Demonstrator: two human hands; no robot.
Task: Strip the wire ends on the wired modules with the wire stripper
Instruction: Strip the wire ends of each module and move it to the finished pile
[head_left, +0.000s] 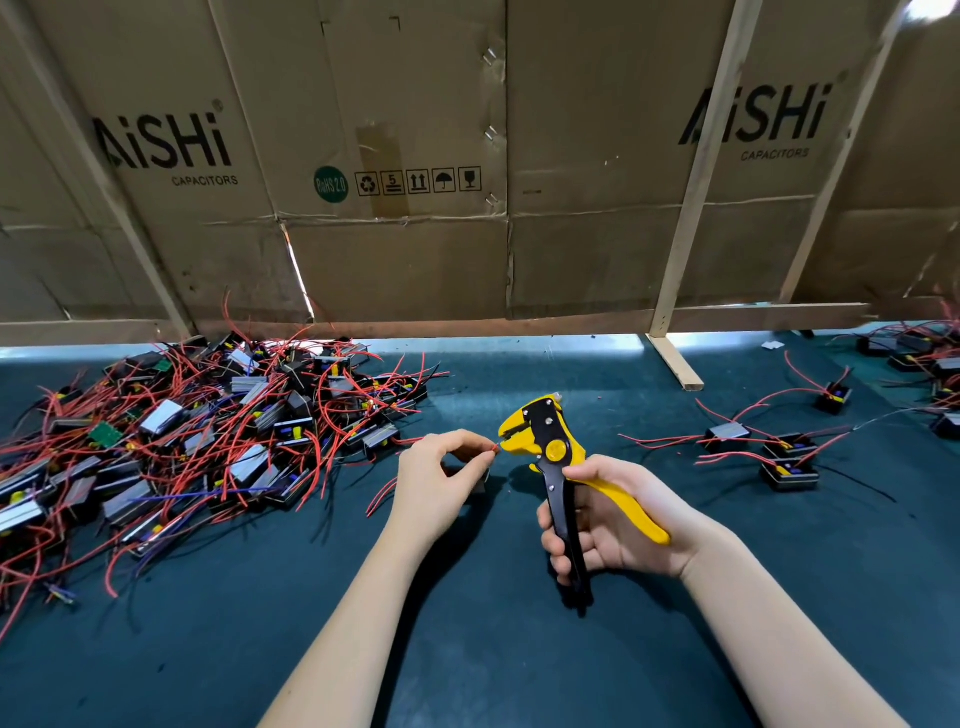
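Stripper (558, 457) stands upright in right hand's (613, 519) grip, jaws facing left toward left hand's (441, 483) pinched red wire (493, 448).

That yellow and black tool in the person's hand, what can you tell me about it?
The wire stripper has a yellow plastic-looking head, black metal-looking plates with rivets, and two handles, one yellow, one black. The right hand grips both handles, holding it upright above the dark green mat. Its jaws point left at the red wire end that the left hand pinches.
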